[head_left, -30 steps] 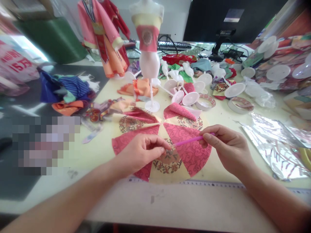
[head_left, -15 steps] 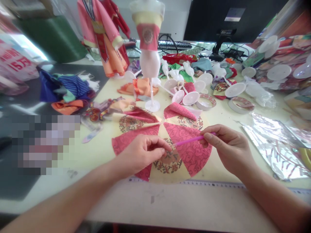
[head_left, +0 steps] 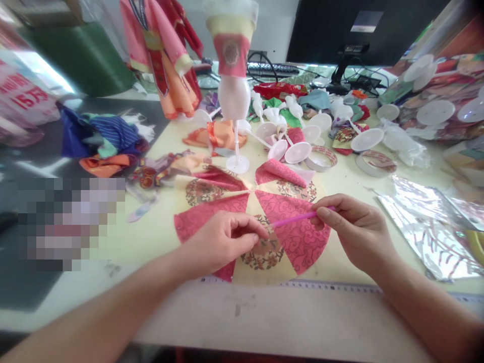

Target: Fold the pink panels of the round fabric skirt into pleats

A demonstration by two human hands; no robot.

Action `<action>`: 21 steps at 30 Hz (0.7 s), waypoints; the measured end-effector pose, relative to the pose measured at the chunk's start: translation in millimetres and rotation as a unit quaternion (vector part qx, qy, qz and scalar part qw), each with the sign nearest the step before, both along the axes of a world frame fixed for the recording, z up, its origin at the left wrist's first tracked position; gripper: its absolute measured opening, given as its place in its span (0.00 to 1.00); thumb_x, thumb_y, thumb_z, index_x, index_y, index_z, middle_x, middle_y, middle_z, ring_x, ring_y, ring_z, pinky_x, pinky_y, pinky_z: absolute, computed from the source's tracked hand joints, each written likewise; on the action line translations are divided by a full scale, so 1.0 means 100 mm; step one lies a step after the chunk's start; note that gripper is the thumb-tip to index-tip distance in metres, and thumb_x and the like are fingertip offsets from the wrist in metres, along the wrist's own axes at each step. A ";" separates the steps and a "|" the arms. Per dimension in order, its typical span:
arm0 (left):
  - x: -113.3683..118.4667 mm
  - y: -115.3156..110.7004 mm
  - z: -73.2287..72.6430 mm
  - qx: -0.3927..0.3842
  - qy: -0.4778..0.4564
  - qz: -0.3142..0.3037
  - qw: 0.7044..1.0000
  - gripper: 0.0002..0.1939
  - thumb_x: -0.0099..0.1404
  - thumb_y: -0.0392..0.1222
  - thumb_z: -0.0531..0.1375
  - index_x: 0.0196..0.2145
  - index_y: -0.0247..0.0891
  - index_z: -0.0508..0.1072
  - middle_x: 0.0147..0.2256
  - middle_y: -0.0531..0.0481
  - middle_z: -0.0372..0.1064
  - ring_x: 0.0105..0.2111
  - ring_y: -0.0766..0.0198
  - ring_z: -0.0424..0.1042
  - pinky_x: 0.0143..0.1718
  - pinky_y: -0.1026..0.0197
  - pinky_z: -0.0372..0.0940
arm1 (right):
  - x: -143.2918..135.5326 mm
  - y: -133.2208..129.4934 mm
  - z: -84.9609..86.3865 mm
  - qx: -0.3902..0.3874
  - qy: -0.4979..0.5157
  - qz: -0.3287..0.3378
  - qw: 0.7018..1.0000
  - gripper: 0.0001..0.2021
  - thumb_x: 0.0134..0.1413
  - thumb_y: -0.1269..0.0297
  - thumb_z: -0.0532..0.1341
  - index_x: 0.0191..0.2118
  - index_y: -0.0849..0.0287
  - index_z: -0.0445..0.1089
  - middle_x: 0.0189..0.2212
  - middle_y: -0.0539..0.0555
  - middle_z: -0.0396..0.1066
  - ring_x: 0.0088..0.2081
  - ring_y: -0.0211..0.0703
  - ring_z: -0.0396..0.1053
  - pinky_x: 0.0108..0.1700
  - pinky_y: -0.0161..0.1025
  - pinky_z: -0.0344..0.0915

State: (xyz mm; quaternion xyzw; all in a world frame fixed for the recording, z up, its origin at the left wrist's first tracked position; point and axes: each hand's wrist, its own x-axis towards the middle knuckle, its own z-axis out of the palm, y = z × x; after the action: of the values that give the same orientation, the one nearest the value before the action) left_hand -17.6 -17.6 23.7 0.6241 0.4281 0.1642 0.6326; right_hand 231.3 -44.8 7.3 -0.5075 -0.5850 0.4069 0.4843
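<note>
My right hand [head_left: 353, 229] grips a thin pink pen-like stick [head_left: 293, 218] between thumb and fingers, and the stick slants down to the left. Its pale tip meets the fingertips of my left hand [head_left: 227, 239]. The left fingers are curled in and the thumb is close to them; anything between them is too small to make out. Beneath both hands a round doll-sized skirt [head_left: 304, 232] lies spread on the table, its pink patterned panels alternating with cream ones printed with flowers. The far panels are partly folded. My left hand covers part of the near left side.
Behind the skirt a white doll mannequin [head_left: 234, 98] stands upright in a pink and cream top. Several white stands [head_left: 298, 153] and two tape rolls [head_left: 376, 164] lie at the back. A ruler [head_left: 340, 287] runs along the front; clear packets [head_left: 427, 227] are at right.
Both hands and the pink stick keep almost the same place. The left hand has shifted very slightly to the right.
</note>
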 end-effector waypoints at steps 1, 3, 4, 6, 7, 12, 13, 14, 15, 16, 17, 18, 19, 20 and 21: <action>0.00 0.00 0.00 -0.002 -0.006 -0.005 1.000 0.08 0.60 0.38 0.56 0.35 0.37 0.74 0.33 0.50 0.70 0.33 0.65 0.69 0.34 0.64 0.63 | 0.00 0.00 0.00 0.001 0.000 0.001 1.000 0.04 0.57 0.62 0.63 0.35 0.55 0.72 0.26 0.50 0.69 0.27 0.35 0.66 0.27 0.31 0.63; 0.00 0.00 0.00 -0.007 -0.016 -0.018 1.000 0.08 0.60 0.37 0.55 0.36 0.36 0.74 0.33 0.50 0.71 0.32 0.66 0.69 0.33 0.64 0.63 | 0.00 0.00 0.00 0.001 -0.001 0.002 1.000 0.03 0.57 0.62 0.63 0.35 0.55 0.72 0.26 0.49 0.70 0.27 0.35 0.66 0.27 0.30 0.63; 0.01 0.00 0.00 -0.007 -0.019 -0.025 0.999 0.08 0.60 0.36 0.55 0.36 0.36 0.73 0.33 0.50 0.71 0.32 0.67 0.68 0.33 0.65 0.63 | 0.00 0.00 -0.01 0.000 -0.002 0.001 1.000 0.04 0.57 0.62 0.63 0.35 0.55 0.72 0.26 0.49 0.70 0.27 0.35 0.66 0.27 0.30 0.63; 0.01 -0.01 0.00 -0.004 -0.021 -0.035 0.999 0.08 0.60 0.36 0.55 0.35 0.36 0.73 0.33 0.50 0.71 0.32 0.67 0.68 0.33 0.65 0.62 | 0.00 0.00 -0.01 -0.003 -0.003 -0.001 1.000 0.04 0.57 0.62 0.63 0.35 0.55 0.72 0.26 0.50 0.69 0.27 0.36 0.66 0.27 0.31 0.64; 0.00 -0.01 0.00 -0.001 -0.022 -0.037 0.999 0.08 0.60 0.36 0.55 0.35 0.36 0.73 0.33 0.50 0.71 0.32 0.67 0.68 0.33 0.65 0.62 | 0.00 0.00 -0.01 -0.005 -0.003 -0.003 1.000 0.04 0.57 0.61 0.63 0.35 0.55 0.72 0.26 0.50 0.69 0.27 0.36 0.67 0.27 0.31 0.64; 0.01 -0.02 0.02 0.012 -0.013 -0.047 0.999 0.08 0.60 0.36 0.55 0.35 0.36 0.73 0.34 0.50 0.71 0.33 0.66 0.69 0.33 0.65 0.63 | 0.00 0.00 -0.01 -0.005 -0.006 0.003 1.000 0.04 0.57 0.62 0.63 0.35 0.55 0.72 0.25 0.49 0.69 0.26 0.35 0.66 0.27 0.31 0.64; 0.01 -0.02 0.02 0.015 -0.007 -0.050 0.999 0.08 0.60 0.36 0.55 0.34 0.36 0.74 0.33 0.50 0.71 0.33 0.66 0.69 0.33 0.65 0.63 | 0.00 0.00 -0.01 -0.004 -0.007 0.006 1.000 0.04 0.57 0.62 0.63 0.35 0.55 0.72 0.25 0.49 0.69 0.27 0.35 0.66 0.28 0.30 0.64; 0.02 -0.02 0.03 0.018 -0.001 -0.054 0.998 0.08 0.60 0.36 0.55 0.34 0.36 0.74 0.33 0.50 0.71 0.32 0.66 0.69 0.33 0.65 0.63 | 0.00 0.00 -0.01 -0.003 -0.007 0.007 1.000 0.04 0.57 0.62 0.63 0.34 0.55 0.72 0.25 0.49 0.69 0.27 0.35 0.66 0.28 0.30 0.63; 0.02 -0.02 0.04 0.022 0.006 -0.057 0.998 0.08 0.60 0.36 0.55 0.34 0.36 0.74 0.32 0.50 0.71 0.32 0.66 0.68 0.33 0.65 0.62 | 0.00 0.00 -0.01 -0.003 -0.008 0.007 1.000 0.04 0.57 0.62 0.63 0.34 0.55 0.72 0.25 0.49 0.69 0.27 0.35 0.66 0.28 0.30 0.63; 0.02 -0.02 0.04 0.025 0.012 -0.061 0.998 0.08 0.60 0.36 0.55 0.34 0.36 0.74 0.32 0.50 0.71 0.32 0.67 0.68 0.32 0.66 0.62 | 0.00 0.00 -0.01 -0.004 -0.010 0.007 1.000 0.04 0.57 0.62 0.63 0.35 0.55 0.72 0.25 0.49 0.69 0.27 0.35 0.66 0.28 0.30 0.63; 0.02 -0.02 0.05 0.028 0.017 -0.064 0.997 0.08 0.60 0.36 0.54 0.34 0.36 0.74 0.32 0.50 0.70 0.31 0.67 0.68 0.32 0.66 0.62 | 0.00 0.00 -0.01 -0.006 -0.011 0.006 1.000 0.04 0.57 0.62 0.63 0.35 0.55 0.72 0.25 0.49 0.69 0.27 0.35 0.66 0.27 0.30 0.63; 0.02 -0.02 0.06 0.031 0.020 -0.067 0.997 0.08 0.60 0.36 0.54 0.34 0.36 0.74 0.31 0.51 0.70 0.31 0.67 0.67 0.31 0.66 0.62 | 0.00 0.00 -0.01 -0.008 -0.013 0.004 1.000 0.04 0.57 0.61 0.63 0.35 0.56 0.72 0.25 0.50 0.69 0.27 0.35 0.66 0.27 0.30 0.63; 0.02 -0.02 0.06 0.033 0.024 -0.070 0.997 0.08 0.61 0.36 0.54 0.34 0.36 0.74 0.31 0.51 0.70 0.31 0.67 0.67 0.31 0.66 0.61 | 0.00 0.00 -0.01 -0.009 -0.015 0.002 1.000 0.05 0.57 0.61 0.63 0.35 0.56 0.72 0.26 0.50 0.69 0.27 0.36 0.66 0.27 0.31 0.63; 0.02 -0.02 0.07 0.034 0.028 -0.072 0.996 0.09 0.61 0.37 0.54 0.34 0.36 0.74 0.31 0.51 0.70 0.31 0.67 0.67 0.30 0.66 0.61 | 0.00 0.00 -0.01 -0.011 -0.016 0.001 1.000 0.05 0.57 0.61 0.63 0.35 0.56 0.72 0.26 0.50 0.69 0.27 0.36 0.66 0.27 0.31 0.63; 0.02 -0.02 0.07 0.035 0.032 -0.073 0.996 0.09 0.61 0.37 0.54 0.35 0.36 0.74 0.31 0.51 0.70 0.30 0.67 0.67 0.30 0.66 0.61 | 0.00 0.00 -0.01 -0.011 -0.016 0.001 1.000 0.05 0.57 0.61 0.63 0.35 0.56 0.72 0.26 0.50 0.69 0.27 0.36 0.66 0.27 0.31 0.63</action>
State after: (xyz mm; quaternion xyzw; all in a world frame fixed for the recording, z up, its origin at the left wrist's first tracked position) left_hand -15.9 -19.8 30.6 0.6805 0.3952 0.1125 0.6067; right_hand 231.2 -44.6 6.2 -0.5191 -0.5887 0.4056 0.4685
